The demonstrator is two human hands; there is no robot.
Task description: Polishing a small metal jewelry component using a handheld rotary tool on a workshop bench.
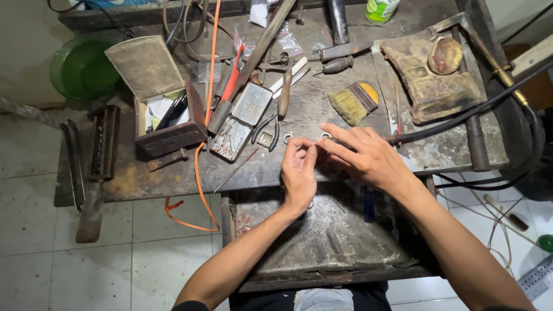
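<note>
- Fingertips of the left hand point(299, 173) press together at the front edge of the workbench point(345, 124), pinching something too small to make out; perhaps a ring like those nearby.
- Fingers of the right hand point(364, 155) lie spread and loosely bent, their tips meeting the left hand's pinch.
- Two small metal rings point(288, 137) lie on the bench just beyond the hands, near the front edge.
- Such rings look light, stiff and smooth, likely slippery; a fingertip pinch across the band seems the surest hold.
- Pliers point(271, 129) and an open tin of pins point(239, 124) sit left of the rings; a brush point(352, 103) lies behind.
- Worn, dark and cluttered, the bench stands on pale floor tiles point(34, 230), with a drawer tray point(322, 242) under the wrists.
</note>
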